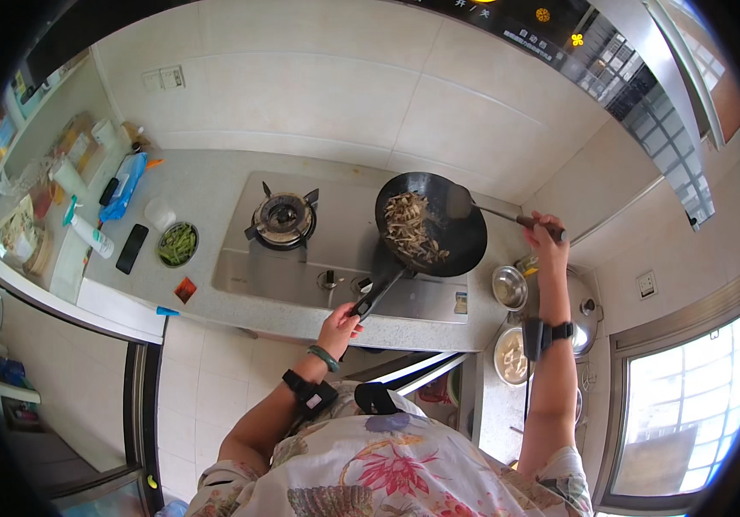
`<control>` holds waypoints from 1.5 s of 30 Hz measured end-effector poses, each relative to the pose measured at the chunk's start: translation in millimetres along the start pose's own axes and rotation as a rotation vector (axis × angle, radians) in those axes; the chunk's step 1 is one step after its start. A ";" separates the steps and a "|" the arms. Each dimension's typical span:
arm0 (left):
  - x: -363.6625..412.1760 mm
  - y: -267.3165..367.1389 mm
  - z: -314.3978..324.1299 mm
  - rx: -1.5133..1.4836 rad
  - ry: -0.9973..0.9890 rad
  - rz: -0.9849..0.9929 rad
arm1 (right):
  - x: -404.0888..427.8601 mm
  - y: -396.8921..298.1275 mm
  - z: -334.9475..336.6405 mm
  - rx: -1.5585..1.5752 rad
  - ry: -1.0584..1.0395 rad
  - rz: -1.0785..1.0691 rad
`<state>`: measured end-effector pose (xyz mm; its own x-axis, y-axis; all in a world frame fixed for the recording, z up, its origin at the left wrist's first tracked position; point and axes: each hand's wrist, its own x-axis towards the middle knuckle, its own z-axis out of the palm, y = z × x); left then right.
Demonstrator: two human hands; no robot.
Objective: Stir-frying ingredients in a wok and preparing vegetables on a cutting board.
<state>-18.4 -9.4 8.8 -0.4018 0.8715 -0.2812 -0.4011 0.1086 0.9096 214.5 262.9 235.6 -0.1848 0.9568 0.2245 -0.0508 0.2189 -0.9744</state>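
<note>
A black wok [467, 249] rests over the right burner of a steel gas hob [344, 226]. My left hand [339, 328] is closed around the end of its long black handle [380, 289]. Brown sliced food [407, 223], perhaps mushrooms, is heaped along the left side of the wok. My right hand [546, 234] grips the wooden handle end of a wok spatula [499, 212]. The spatula's dark blade lies against the right inner wall of the wok, apart from the heap. The right burner is hidden under the wok.
Left of the bare left burner [284, 220] are a bowl of green vegetables [178, 245], a black phone [131, 249] and a spray bottle [91, 234]. Metal bowls [509, 287], a bowl of pale pieces [513, 357] and a lidded pot [582, 310] crowd the right. A range hood [641, 110] overhangs.
</note>
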 end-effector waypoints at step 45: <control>0.1 3.0 2.5 -0.030 0.014 -0.003 | -133.0 -48.1 61.4 -0.496 -0.556 -0.226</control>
<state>-17.5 -7.7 12.3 -0.4120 0.8644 -0.2881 -0.4271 0.0961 0.8991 181.2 113.3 253.1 -0.6941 0.6709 0.2610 0.2752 0.5824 -0.7649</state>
